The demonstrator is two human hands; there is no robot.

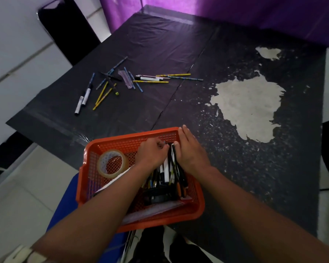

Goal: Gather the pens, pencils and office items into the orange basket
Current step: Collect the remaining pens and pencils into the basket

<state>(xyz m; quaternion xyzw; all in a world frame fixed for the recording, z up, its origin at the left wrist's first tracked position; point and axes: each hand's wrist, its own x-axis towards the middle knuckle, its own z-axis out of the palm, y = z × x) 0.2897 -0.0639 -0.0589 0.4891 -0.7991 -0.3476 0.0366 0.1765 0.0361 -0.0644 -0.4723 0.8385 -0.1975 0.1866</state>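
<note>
Both hands work inside the basket (87,168) at the table's (179,54) near edge. The left hand (152,154) is curled around the pens (165,171); the right hand (188,149) lies flat, fingers straight, pressing their side. Best to lower the bundle flat beside the tape (110,164), let go, then fetch the loose pencils (122,82) far left.
</note>
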